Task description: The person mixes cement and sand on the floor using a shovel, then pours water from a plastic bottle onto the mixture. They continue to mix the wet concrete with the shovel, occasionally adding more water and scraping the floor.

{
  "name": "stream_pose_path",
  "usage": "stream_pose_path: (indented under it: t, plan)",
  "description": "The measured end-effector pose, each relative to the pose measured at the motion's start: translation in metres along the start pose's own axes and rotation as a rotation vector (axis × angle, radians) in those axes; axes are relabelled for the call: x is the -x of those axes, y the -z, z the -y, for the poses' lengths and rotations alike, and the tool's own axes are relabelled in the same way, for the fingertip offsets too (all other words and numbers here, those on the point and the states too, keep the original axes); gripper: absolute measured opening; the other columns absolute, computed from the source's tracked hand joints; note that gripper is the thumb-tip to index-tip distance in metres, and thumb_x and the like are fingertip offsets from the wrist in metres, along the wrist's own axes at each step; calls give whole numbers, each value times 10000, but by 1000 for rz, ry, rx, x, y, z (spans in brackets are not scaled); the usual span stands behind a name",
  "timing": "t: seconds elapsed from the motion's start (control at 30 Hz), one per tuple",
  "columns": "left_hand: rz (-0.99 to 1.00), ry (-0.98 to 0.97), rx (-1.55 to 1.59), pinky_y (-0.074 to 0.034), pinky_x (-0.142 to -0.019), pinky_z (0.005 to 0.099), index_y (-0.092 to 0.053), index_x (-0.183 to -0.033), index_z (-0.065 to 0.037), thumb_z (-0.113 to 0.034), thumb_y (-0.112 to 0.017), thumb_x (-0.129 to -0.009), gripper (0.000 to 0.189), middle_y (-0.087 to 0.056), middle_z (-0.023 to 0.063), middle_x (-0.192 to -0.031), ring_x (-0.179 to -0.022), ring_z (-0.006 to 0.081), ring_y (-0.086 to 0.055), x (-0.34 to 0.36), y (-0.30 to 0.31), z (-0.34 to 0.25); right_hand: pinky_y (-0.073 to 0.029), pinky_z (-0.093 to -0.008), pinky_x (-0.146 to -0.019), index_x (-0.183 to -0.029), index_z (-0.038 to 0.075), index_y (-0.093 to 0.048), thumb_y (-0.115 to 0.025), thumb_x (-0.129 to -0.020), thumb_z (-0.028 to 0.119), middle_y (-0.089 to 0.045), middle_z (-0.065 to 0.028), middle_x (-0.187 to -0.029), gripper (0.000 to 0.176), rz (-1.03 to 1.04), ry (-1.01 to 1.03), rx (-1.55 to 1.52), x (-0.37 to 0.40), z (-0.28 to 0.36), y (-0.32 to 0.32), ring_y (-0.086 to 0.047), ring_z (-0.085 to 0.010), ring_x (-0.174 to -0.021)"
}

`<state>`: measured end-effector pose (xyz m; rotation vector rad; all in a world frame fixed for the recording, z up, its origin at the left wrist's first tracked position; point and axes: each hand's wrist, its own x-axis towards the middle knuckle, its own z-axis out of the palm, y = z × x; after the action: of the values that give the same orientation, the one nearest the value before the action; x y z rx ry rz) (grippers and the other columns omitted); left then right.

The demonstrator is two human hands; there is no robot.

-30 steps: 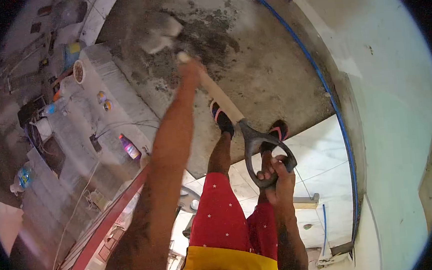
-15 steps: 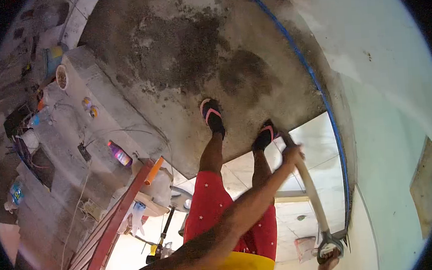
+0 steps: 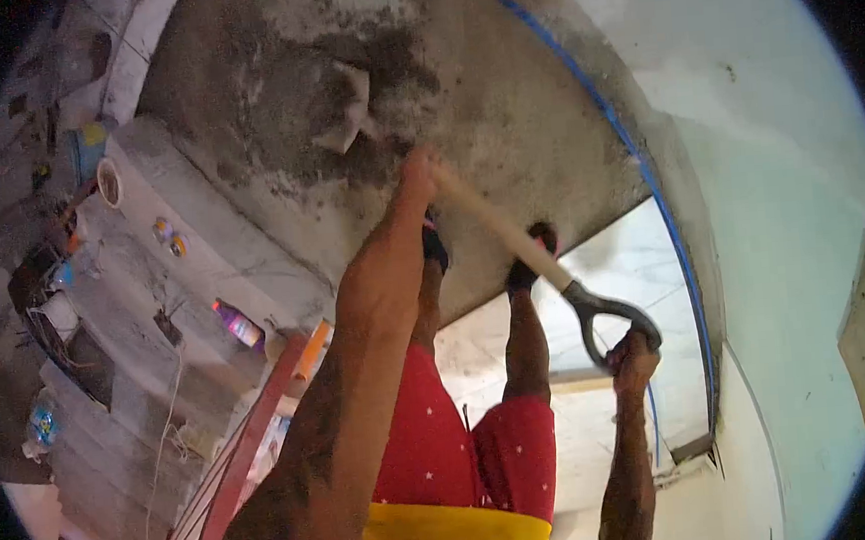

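Note:
A shovel (image 3: pixel 500 227) with a pale wooden shaft and a dark D-shaped grip slants across the view. My left hand (image 3: pixel 420 176) is wrapped round the lower shaft, slightly blurred. My right hand (image 3: pixel 634 358) closes on the D-grip at the shaft's upper end. Beyond my left hand, the blade (image 3: pixel 353 110) shows a light edge against a dark, damp patch (image 3: pixel 285 100) on the grey floor. How much of that dark material lies on the blade, I cannot make out. My feet, in flip-flops, stand behind the shovel.
A blue hose or cable (image 3: pixel 597 108) runs along the wall on the right. Concrete steps (image 3: pixel 219 225) rise at left, bearing a purple bottle (image 3: pixel 239 326) and a round tub (image 3: pixel 109 182). A red railing (image 3: pixel 253 433) stands near my left side; white tiles (image 3: pixel 643 265) lie at right.
The shovel has swung from beside my right foot forward and left onto the dark patch. My left hand moved forward with the shaft; my right hand rose with the grip.

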<state>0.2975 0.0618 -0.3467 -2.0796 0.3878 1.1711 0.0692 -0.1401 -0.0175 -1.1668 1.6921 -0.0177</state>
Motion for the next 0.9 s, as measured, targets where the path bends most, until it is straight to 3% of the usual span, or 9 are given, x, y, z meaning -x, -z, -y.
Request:
stream_pose_path:
  t: [0.1,0.2,0.23,0.4,0.57,0.63,0.67,0.77,0.9]
  plan:
    - [-27,582,-1680,-424,-708,334,-511,-1011,-27,-228,-510,-866,247,-523,114,-994,-852,196,-520,-52,-94,14,-358,-277,-350,-655,99,-450,-547,-824,214,-357,5,-463,226,58,-9,-48,-14,-44,25,-352,-111,-343]
    - [-331,359,-3084,-435,-781,365,-509,-1104,-65,-250,-497,-879,291,-493,112,-1144,-1030,228,-516,32,-99,60,-324,-274,-342,-659,114,-470,-593,-806,260,-341,27,-457,241,86,-283,-59,-26,-62,67,-330,-116,-347]
    - [-68,-492,-3629,-437,-775,384,-518,-1075,-84,-273,-529,-872,278,-508,105,-1054,-959,239,-530,109,0,96,-355,-284,-360,-807,67,-518,-585,-834,283,-447,-6,-510,228,127,-490,-72,-28,-63,84,-414,-118,-381]
    - [-436,-261,-3380,-466,-663,359,-502,-967,-73,-233,-593,-838,225,-530,80,-836,-747,222,-536,224,32,165,-395,-312,-441,-964,5,-502,-537,-853,260,-550,-90,-683,281,511,-817,684,-75,-111,142,-548,-211,-580]
    - [-230,-131,-3361,-431,-530,352,-492,-1072,22,-265,-572,-859,366,-481,49,-646,-588,170,-489,139,9,164,-418,-319,-466,-814,-29,-568,-593,-799,179,-591,-227,-796,211,783,-1338,256,-89,-114,114,-553,-256,-611]
    - [-178,-301,-3573,-435,-543,356,-501,-1064,22,-262,-561,-868,351,-492,44,-648,-596,171,-498,144,35,169,-406,-308,-466,-832,-36,-573,-606,-780,171,-596,-205,-721,215,1666,-102,1027,-61,-71,104,-564,-226,-615]
    - [-82,-17,-3470,-408,-560,334,-499,-829,-86,-222,-563,-863,154,-457,17,-653,-577,171,-449,142,9,163,-396,-289,-460,-824,5,-587,-607,-756,173,-600,-119,-665,183,1267,-515,987,-113,-194,170,-555,-188,-583]
    - [-414,471,-2942,-471,-610,354,-545,-967,-58,-265,-577,-857,236,-531,44,-724,-642,171,-530,237,48,165,-421,-309,-464,-897,1,-609,-587,-741,129,-541,-48,-627,203,331,-489,500,-27,-102,168,-517,-175,-525]
    - [-504,114,-2874,-463,-625,320,-537,-885,-97,-224,-572,-849,137,-527,25,-725,-667,154,-528,246,65,111,-399,-269,-404,-795,83,-509,-540,-796,148,-459,-18,-605,72,38,-443,-269,-8,-111,243,-429,-133,-449]
